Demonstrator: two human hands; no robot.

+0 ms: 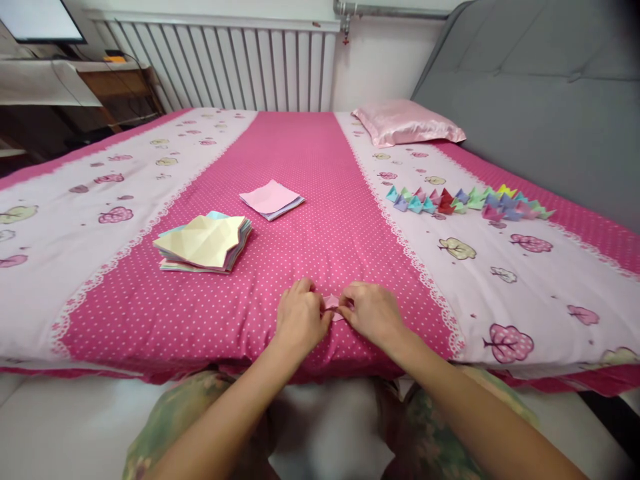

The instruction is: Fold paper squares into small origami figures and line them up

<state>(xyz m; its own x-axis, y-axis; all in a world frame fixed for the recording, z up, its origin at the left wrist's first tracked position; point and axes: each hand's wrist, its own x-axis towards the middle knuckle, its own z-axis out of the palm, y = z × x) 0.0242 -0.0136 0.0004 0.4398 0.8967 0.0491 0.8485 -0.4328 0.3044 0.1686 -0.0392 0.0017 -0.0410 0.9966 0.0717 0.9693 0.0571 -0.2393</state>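
Observation:
A small pink folded paper (332, 303) lies on the bedspread near the bed's front edge, partly hidden by fingers. From its left side my left hand (301, 315) pinches it, thumb and fingers closed. My right hand (373, 310) grips the opposite side in the same way, its thumb close to the other thumb. Beyond them to the left lies a stack of creased paper sheets (205, 241), pale yellow on top. A neater, thinner stack of square paper (271, 199), pink on top, lies farther back.
Several small folded paper boats (445, 200) in many colours stand in rows at the right. A pink satin pillow (407, 123) rests near the grey headboard (525, 100). A white radiator (230, 63) lines the far wall; a desk with a monitor (43, 20) stands far left.

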